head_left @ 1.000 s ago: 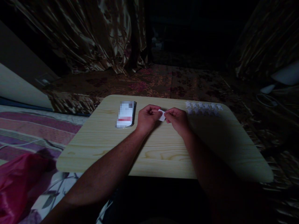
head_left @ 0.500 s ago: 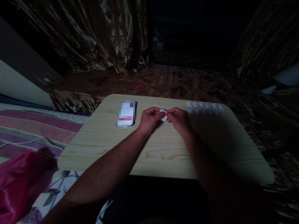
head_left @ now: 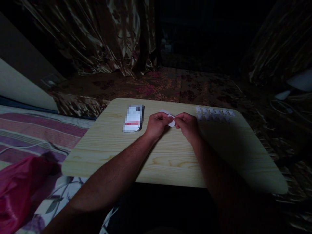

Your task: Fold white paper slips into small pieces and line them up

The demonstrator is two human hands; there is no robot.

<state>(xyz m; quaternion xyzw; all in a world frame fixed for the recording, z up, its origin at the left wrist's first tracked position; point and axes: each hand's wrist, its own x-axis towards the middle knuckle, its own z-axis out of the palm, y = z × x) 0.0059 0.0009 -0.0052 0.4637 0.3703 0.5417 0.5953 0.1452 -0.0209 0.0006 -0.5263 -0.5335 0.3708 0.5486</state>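
Observation:
Between my two hands, over the middle of the table, is a small piece of white paper (head_left: 172, 122). My left hand (head_left: 158, 124) pinches its left side, with the thumb on top. The fingertips of my right hand (head_left: 186, 124) close on its right edge. A pale corner of paper shows behind my left fingers; whether it belongs to the same piece I cannot tell. Right of my hands, several small white folded paper pieces (head_left: 214, 113) lie in two rows near the table's far edge.
A pale wood-grain table (head_left: 168, 169) with rounded corners stands in front of me. A phone-like object (head_left: 133, 118), blurred out, lies on its left part. On the left is a striped bed cover (head_left: 48, 126) with a pink bag-like thing (head_left: 21, 188). Curtains (head_left: 117, 39) hang behind.
Both hands stay in nearly the same place on the paper, with only slight finger movement. The whole view has shifted a little.

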